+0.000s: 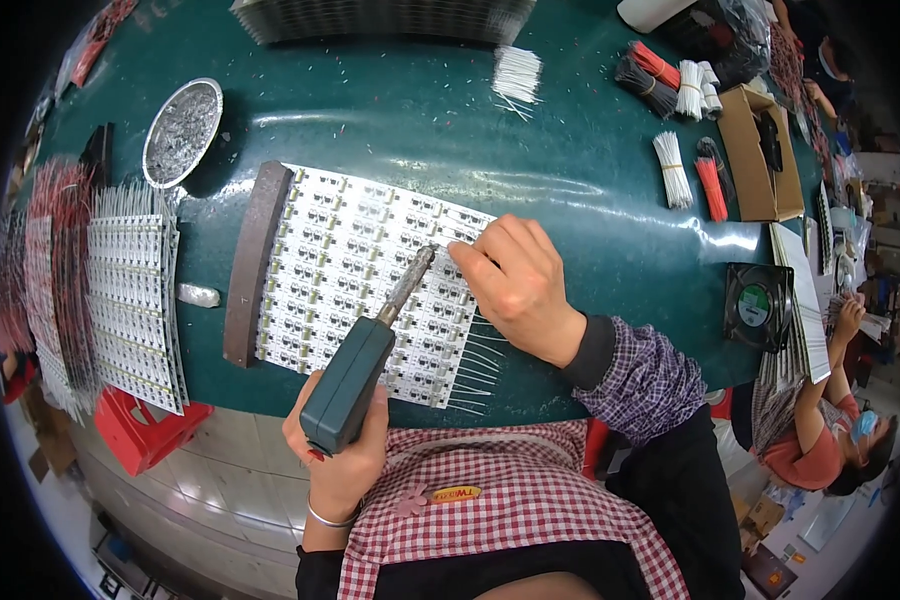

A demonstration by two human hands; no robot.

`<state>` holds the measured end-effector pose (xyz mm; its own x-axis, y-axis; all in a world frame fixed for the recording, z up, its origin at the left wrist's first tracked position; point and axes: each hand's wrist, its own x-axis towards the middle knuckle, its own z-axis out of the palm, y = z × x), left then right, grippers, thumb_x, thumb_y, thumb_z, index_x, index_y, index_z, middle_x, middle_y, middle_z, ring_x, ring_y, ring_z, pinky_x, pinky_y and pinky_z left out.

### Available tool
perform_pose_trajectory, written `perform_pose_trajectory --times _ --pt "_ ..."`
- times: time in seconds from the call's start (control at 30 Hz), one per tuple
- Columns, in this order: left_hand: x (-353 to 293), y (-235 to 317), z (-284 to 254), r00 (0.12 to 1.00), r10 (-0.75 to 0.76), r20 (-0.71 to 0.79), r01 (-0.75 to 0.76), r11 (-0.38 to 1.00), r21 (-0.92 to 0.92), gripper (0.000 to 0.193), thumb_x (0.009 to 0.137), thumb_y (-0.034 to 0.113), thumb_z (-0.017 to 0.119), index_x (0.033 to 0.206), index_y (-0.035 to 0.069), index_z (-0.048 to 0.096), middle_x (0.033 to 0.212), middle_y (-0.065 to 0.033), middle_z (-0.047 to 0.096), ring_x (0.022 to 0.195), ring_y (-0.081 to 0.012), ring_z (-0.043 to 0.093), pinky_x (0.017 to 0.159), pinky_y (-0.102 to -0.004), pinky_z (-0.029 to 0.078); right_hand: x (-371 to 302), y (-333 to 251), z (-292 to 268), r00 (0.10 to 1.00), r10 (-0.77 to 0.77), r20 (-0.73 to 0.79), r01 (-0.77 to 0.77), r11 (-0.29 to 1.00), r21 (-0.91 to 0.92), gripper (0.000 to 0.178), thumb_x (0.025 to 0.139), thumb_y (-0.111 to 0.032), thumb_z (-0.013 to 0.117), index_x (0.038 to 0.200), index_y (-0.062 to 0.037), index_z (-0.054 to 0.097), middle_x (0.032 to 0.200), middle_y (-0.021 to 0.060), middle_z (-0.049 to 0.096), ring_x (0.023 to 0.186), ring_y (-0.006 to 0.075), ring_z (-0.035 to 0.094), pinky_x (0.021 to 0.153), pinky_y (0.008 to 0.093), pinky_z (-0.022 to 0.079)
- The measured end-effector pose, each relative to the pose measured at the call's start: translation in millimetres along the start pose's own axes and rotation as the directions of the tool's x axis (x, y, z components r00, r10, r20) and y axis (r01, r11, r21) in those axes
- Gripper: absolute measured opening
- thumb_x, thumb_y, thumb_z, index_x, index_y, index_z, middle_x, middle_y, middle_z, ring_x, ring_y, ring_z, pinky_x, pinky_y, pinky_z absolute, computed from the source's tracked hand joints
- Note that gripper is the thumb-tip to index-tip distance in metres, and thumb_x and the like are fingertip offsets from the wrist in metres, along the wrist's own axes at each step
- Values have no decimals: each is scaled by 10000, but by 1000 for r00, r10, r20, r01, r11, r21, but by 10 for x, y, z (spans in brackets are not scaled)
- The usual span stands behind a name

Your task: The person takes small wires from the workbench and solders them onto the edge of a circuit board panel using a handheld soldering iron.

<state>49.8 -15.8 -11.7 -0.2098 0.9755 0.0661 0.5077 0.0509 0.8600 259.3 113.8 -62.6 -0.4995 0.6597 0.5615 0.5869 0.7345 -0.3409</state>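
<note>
My left hand (345, 445) is wrapped round a soldering gun (348, 385) with a dark green body. Its metal tip (410, 280) slants up and right onto a white circuit board panel (355, 265) with rows of small dark parts. My right hand (515, 280) is closed in a pinch over the panel's upper right, fingertips beside the iron's tip. What it pinches is too small to make out. Thin white wires (475, 375) stick out from the panel's lower right edge. A brown bar (255, 265) lies along the panel's left edge.
At the left stand wired board panels (135, 290), a silver lump (199, 295) and a round dish (182, 133) of grey scraps. White wires (517, 75) lie at the back. To the right are wire bundles (673, 170), a cardboard box (760, 155), a fan (758, 307) and a co-worker (820, 440).
</note>
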Motion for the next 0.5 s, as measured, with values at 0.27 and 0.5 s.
perform_pose_trajectory --times 0.27,0.5 --pt "-37 1 -8 998 -1 -65 3 1000 28 150 784 13 764 899 -42 685 809 -93 654 620 -170 623 563 -284 485 3 -8 -6 1000 8 11 -8 1000 -3 291 680 51 724 954 -26 664 748 46 524 704 228 546 629 359 423" --pt "-77 -51 -6 998 -47 -51 46 999 -17 160 789 26 768 908 -42 684 799 -91 657 627 -174 633 582 -282 494 -7 -20 8 1000 16 1 -16 1000 -13 287 685 51 722 951 -41 663 748 44 523 704 226 545 624 356 420"
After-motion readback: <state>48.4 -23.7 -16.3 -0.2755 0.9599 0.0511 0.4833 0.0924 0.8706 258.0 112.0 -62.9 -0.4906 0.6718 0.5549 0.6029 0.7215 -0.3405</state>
